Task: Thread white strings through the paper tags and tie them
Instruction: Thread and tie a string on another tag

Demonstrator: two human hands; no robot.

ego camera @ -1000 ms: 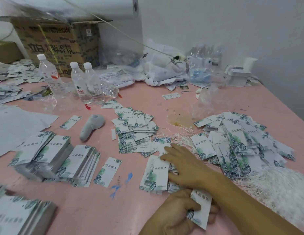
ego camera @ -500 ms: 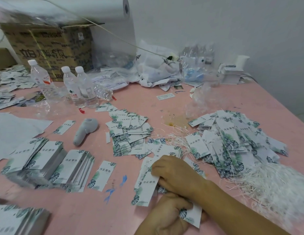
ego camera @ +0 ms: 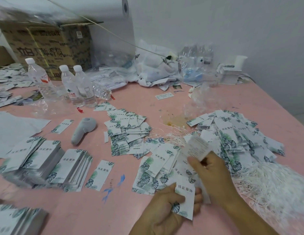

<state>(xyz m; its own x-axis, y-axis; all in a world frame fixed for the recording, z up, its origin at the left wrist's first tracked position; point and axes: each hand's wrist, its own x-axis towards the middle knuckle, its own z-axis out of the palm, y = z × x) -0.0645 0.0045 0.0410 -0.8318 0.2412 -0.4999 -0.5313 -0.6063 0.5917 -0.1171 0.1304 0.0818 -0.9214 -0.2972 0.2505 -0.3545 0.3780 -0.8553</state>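
Right, my left hand (ego camera: 166,203) grips 1 tag (ego camera: 185,197) steady for threading, while my right hand (ego camera: 209,170) pinches another tag (ego camera: 198,147) lifted clear.

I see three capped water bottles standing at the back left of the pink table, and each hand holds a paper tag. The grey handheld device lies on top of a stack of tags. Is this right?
Not quite. In the head view the grey handheld device lies on the bare pink table, between the stacks and the loose pile, on no tags. The rest holds: three capped water bottles stand back left, and the left hand and right hand each hold a paper tag.
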